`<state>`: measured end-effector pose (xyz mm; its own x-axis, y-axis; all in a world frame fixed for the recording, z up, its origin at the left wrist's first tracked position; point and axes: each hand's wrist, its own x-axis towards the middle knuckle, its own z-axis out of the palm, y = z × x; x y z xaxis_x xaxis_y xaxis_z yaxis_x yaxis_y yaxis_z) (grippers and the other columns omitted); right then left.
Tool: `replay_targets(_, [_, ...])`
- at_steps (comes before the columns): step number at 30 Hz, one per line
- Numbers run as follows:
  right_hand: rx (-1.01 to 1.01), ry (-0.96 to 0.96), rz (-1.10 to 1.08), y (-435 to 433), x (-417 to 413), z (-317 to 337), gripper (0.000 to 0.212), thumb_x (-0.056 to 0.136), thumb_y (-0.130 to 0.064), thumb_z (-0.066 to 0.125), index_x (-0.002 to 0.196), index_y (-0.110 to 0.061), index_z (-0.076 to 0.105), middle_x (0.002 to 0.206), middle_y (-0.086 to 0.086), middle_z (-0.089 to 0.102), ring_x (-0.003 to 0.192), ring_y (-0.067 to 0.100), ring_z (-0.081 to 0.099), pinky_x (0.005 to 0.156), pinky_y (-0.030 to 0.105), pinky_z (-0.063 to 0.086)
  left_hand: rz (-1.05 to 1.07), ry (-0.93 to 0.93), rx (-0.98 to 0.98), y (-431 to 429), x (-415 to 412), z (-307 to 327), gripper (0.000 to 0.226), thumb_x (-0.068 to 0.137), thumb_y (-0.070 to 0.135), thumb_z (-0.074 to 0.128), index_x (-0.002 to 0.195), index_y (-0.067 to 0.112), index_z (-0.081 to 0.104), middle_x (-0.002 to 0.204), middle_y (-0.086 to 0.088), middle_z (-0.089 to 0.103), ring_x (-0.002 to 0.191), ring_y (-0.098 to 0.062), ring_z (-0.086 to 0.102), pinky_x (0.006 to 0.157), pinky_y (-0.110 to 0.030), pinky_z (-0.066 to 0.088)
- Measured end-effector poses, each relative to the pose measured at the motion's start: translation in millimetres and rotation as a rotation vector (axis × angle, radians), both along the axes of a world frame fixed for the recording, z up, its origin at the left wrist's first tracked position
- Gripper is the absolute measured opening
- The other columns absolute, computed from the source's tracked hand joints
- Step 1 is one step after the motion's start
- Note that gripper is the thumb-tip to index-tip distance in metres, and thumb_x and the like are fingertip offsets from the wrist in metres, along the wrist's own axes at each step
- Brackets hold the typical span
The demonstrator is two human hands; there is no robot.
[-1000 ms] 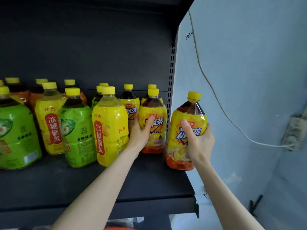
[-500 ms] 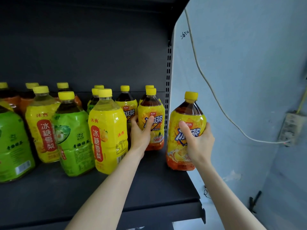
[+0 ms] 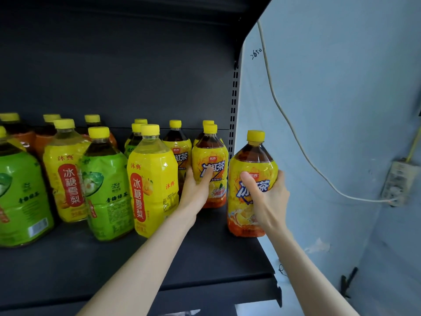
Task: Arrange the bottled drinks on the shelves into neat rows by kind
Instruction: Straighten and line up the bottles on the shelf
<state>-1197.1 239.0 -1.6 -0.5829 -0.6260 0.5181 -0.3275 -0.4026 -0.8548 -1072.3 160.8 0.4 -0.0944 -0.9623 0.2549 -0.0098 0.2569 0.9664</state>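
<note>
My right hand (image 3: 266, 199) grips an iced black tea bottle (image 3: 251, 169) with a yellow label and yellow cap, upright at the right end of the dark shelf (image 3: 205, 258). My left hand (image 3: 197, 189) holds a second iced black tea bottle (image 3: 210, 156) standing further back, thumb across its label. More of the same tea (image 3: 178, 144) stands behind. To the left stand yellow pear drink bottles (image 3: 151, 179) (image 3: 66, 172) mixed with green tea bottles (image 3: 106, 190) (image 3: 18, 197).
Orange-labelled bottles (image 3: 38, 137) stand at the back left. The shelf's perforated upright (image 3: 234, 106) marks its right edge. Beyond it a pale blue wall (image 3: 341, 110) carries a cable (image 3: 284, 115) running to a socket (image 3: 396, 181).
The bottle in my left hand has slid back toward the rear row. My right hand's bottle has stayed at the shelf's right end.
</note>
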Motion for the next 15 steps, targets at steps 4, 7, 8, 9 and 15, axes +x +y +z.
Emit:
replay_targets(4, [0.003,-0.016,0.107,1.2,13.7,-1.4,0.066,0.058,-0.061,0.070,0.106,-0.020,0.051,0.087,-0.008,0.067,0.074,-0.002,0.067,0.061,0.018,0.054,-0.105,0.088,-0.049,34.5,20.1,-4.2,0.052,0.099,0.044,0.035,0.148,0.029,0.025,0.137,0.017,0.037,0.130,-0.002,0.033,0.099,-0.020,0.027])
replay_targets(7, [0.035,-0.042,0.229,-2.8,26.1,-3.1,0.049,0.072,-0.059,0.062,0.106,-0.026,0.051,0.096,-0.006,0.068,0.087,0.005,0.068,0.076,0.030,0.057,-0.184,0.089,-0.114,48.4,31.0,-4.7,0.042,0.100,0.041,0.030,0.141,0.033,0.034,0.128,0.028,0.044,0.117,0.018,0.041,0.092,-0.007,0.033])
replay_targets(8, [0.046,-0.058,0.283,-4.3,30.6,-3.4,0.046,0.075,-0.062,0.061,0.105,-0.029,0.050,0.100,-0.005,0.067,0.092,0.008,0.068,0.079,0.034,0.057,-0.208,0.080,-0.132,51.7,32.3,-4.5,0.038,0.101,0.038,0.028,0.138,0.036,0.034,0.119,0.034,0.044,0.103,0.028,0.044,0.083,0.000,0.036])
replay_targets(9, [0.056,-0.071,0.336,-6.3,34.9,-3.4,0.045,0.078,-0.064,0.060,0.107,-0.031,0.048,0.104,-0.004,0.066,0.095,0.009,0.067,0.081,0.035,0.057,-0.233,0.074,-0.134,53.4,32.8,-5.0,0.034,0.101,0.036,0.027,0.135,0.039,0.032,0.112,0.037,0.042,0.091,0.034,0.044,0.073,0.003,0.038])
replay_targets(15, [0.143,-0.026,0.475,-17.0,44.9,2.3,0.052,0.071,-0.077,0.050,0.112,-0.045,0.046,0.126,-0.001,0.057,0.118,0.017,0.057,0.099,0.047,0.048,-0.300,0.105,-0.110,44.2,36.4,-9.8,0.051,0.097,0.046,0.028,0.147,0.041,0.017,0.143,0.015,0.040,0.121,0.003,0.046,0.083,-0.014,0.049])
